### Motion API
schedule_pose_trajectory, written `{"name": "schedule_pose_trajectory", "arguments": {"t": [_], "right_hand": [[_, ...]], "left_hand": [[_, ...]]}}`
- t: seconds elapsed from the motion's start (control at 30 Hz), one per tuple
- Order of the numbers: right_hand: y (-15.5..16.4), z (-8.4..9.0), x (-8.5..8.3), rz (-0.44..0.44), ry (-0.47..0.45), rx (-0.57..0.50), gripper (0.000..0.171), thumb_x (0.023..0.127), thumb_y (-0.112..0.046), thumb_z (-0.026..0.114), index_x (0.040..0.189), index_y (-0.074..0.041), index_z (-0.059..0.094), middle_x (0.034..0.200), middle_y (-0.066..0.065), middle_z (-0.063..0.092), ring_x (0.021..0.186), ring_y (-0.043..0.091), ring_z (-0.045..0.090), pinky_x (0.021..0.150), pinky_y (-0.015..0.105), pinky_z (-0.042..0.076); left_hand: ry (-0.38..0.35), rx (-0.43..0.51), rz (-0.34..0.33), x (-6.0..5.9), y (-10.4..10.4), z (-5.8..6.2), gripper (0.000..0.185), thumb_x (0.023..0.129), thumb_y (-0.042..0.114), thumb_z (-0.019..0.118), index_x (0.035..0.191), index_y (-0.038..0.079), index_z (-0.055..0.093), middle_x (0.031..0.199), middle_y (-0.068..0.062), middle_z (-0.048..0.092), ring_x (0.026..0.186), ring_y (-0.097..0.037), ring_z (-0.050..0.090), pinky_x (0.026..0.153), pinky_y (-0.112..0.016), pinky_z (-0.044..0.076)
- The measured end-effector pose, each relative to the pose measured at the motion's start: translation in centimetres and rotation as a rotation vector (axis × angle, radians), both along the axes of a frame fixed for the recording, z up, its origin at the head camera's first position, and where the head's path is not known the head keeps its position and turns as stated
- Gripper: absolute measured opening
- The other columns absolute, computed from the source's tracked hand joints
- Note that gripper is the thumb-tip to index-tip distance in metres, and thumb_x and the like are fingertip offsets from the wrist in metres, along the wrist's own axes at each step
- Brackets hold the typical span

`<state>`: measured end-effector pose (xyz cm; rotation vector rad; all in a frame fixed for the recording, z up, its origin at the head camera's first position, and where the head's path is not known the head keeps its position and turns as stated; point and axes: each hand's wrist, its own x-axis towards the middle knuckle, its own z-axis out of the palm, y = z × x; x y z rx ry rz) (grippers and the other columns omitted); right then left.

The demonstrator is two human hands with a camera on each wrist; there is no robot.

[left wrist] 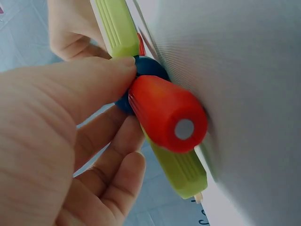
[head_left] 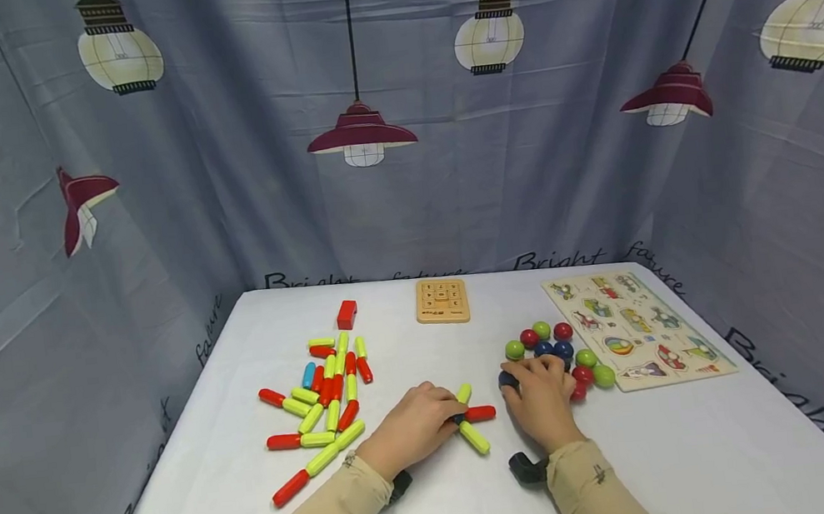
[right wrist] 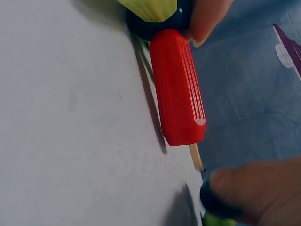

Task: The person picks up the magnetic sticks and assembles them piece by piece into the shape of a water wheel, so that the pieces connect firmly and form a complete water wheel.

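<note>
My left hand [head_left: 418, 424] pinches a dark blue ball [left wrist: 153, 67] between thumb and fingers, low over the white table. Joined to that ball are two yellow-green rods [left wrist: 181, 172], on opposite sides, and red rods; one red rod [left wrist: 164, 110] shows a round grey end in the left wrist view. Another red rod [right wrist: 178, 89] points toward the right wrist camera. To the right, my right hand [head_left: 542, 406] holds a second dark blue ball [head_left: 508, 379] at its thumb and fingertips, beside a group of balls. In the right wrist view the thumb [right wrist: 263, 190] presses on this ball.
Loose red and yellow-green rods [head_left: 320, 461] and a blue piece [head_left: 309, 375] lie at left. A red block [head_left: 346, 314] and wooden number board [head_left: 442, 301] sit farther back. Green balls [head_left: 604, 377], red balls [head_left: 583, 375] and blue balls lie beside a picture board [head_left: 638, 325] at right.
</note>
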<state>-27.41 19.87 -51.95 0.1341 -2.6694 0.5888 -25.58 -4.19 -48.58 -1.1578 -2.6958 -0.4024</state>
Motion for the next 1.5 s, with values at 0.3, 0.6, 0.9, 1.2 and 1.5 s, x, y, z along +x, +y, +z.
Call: {"name": "schedule_pose_trajectory", "arguments": {"t": [0.3, 0.6, 0.9, 1.2, 1.5], "right_hand": [[0.0, 0.9, 1.5, 0.033, -0.176, -0.429, 0.032, 0.087, -0.015, 0.079, 0.117, -0.011, 0.07, 0.102, 0.006, 0.068, 0.084, 0.018, 0.059, 0.066, 0.024, 0.052], [0.3, 1.6, 0.7, 0.073, -0.336, -0.694, 0.032, 0.088, -0.012, 0.072, 0.119, -0.008, 0.066, 0.113, 0.013, 0.067, 0.074, 0.019, 0.065, 0.06, 0.028, 0.054], [0.5, 1.9, 0.8, 0.129, -0.398, -0.783, 0.031, 0.092, -0.011, 0.071, 0.122, -0.006, 0.067, 0.102, 0.012, 0.07, 0.074, 0.021, 0.066, 0.058, 0.028, 0.052], [0.3, 1.7, 1.0, 0.116, -0.42, -0.809, 0.03, 0.094, -0.014, 0.07, 0.123, -0.005, 0.066, 0.102, 0.013, 0.072, 0.075, 0.022, 0.067, 0.061, 0.029, 0.053], [0.2, 1.7, 0.8, 0.099, -0.447, -0.859, 0.03, 0.096, -0.013, 0.068, 0.124, -0.003, 0.066, 0.102, 0.015, 0.075, 0.079, 0.023, 0.072, 0.062, 0.029, 0.056]], "left_hand": [[0.006, 0.007, 0.015, 0.0, 0.0, -0.5, 0.026, 0.094, 0.021, 0.077, 0.12, 0.021, 0.077, 0.112, 0.003, 0.073, 0.099, -0.012, 0.063, 0.089, -0.024, 0.053], [0.027, 0.045, 0.058, -0.2, -0.1, -0.2, 0.026, 0.095, 0.02, 0.076, 0.121, 0.019, 0.076, 0.115, 0.003, 0.073, 0.1, -0.013, 0.063, 0.088, -0.027, 0.053], [0.031, 0.091, 0.057, -0.3, -0.1, -0.1, 0.026, 0.095, 0.02, 0.076, 0.121, 0.018, 0.076, 0.113, 0.003, 0.073, 0.098, -0.012, 0.062, 0.086, -0.026, 0.053], [0.02, 0.132, 0.042, -0.2, -0.2, -0.3, 0.025, 0.095, 0.019, 0.076, 0.12, 0.017, 0.076, 0.115, 0.002, 0.073, 0.1, -0.012, 0.063, 0.088, -0.025, 0.054], [0.011, 0.166, 0.047, -0.2, -0.2, -0.2, 0.028, 0.096, 0.021, 0.075, 0.123, 0.018, 0.074, 0.118, 0.002, 0.071, 0.103, -0.012, 0.062, 0.09, -0.026, 0.054]]}}
